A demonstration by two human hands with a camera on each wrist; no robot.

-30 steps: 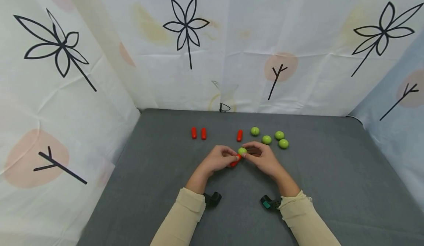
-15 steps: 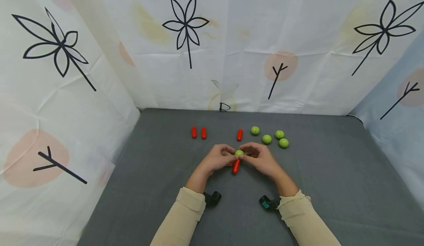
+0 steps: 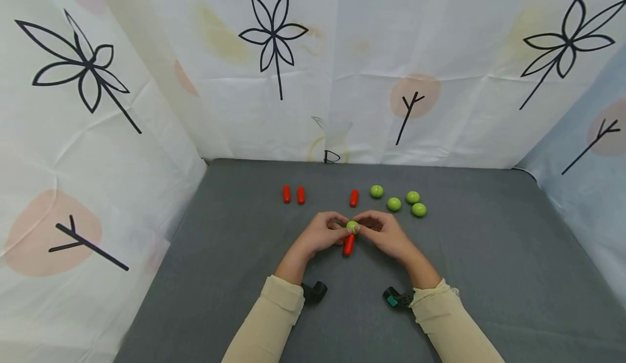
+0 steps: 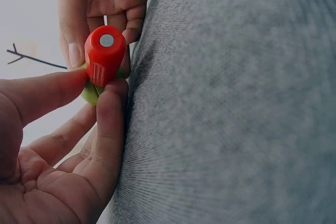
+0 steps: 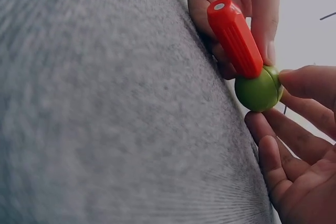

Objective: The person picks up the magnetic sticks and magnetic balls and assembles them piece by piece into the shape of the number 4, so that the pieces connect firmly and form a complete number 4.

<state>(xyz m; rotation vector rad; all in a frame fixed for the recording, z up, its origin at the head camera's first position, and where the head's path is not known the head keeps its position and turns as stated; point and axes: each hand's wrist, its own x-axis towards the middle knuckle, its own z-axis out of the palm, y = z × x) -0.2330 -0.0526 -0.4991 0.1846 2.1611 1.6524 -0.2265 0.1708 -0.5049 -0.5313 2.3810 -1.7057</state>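
Note:
Between my hands, in the middle of the head view, a red magnetic rod [image 3: 349, 245] is joined end-on to a green ball [image 3: 352, 226]. A round grey metal disc [image 4: 106, 41] shows in the rod's free end, which points toward me. My left hand [image 3: 320, 235] pinches the rod where it meets the ball, thumb on one side and fingers on the other. With thumb and fingertips, my right hand [image 3: 390, 236] grips the green ball; in the right wrist view a seam runs round this ball [image 5: 257, 92].
Behind the hands, a lone red rod [image 3: 354, 198] lies on the grey table [image 3: 235, 232]. Two more red rods [image 3: 300, 195] lie to its left. Several green balls [image 3: 393, 204] sit to the right. A printed cloth backdrop [image 3: 342, 37] encloses the far side and both flanks.
The rod has swung from a slant half-covered by the left fingers to pointing toward me below the ball. The ball moved slightly left with the right hand. The last half second shows almost no motion.

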